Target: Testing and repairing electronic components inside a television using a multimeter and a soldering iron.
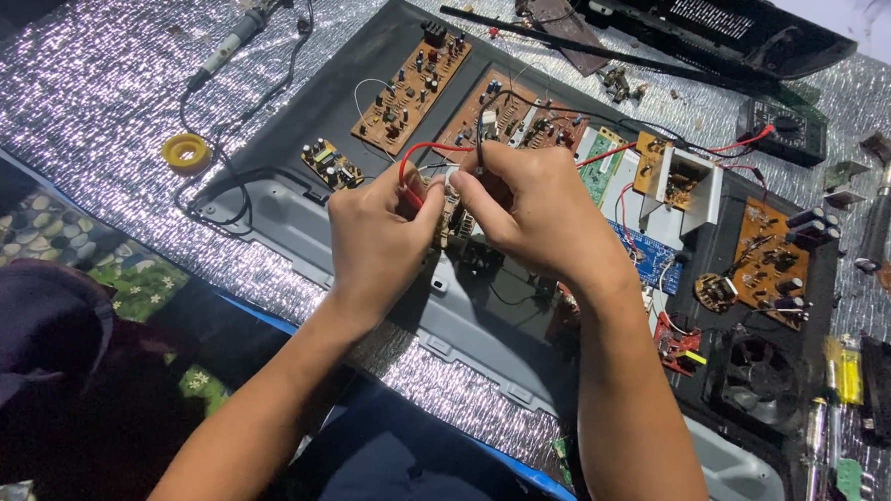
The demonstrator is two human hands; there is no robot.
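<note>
Two hands pinch a red wire over an opened electronics chassis.
Red wire (423, 153) loops between left hand (380, 238) and right hand (534, 207), both clamped on it; likely mid-connection; next calls for steady placement; brown circuit board (410, 82) beyond.

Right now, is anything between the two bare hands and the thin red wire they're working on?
Nothing visible. The left hand pinches the thin red wire directly, and the right hand grips a small part beside it above the brown circuit boards.
</note>
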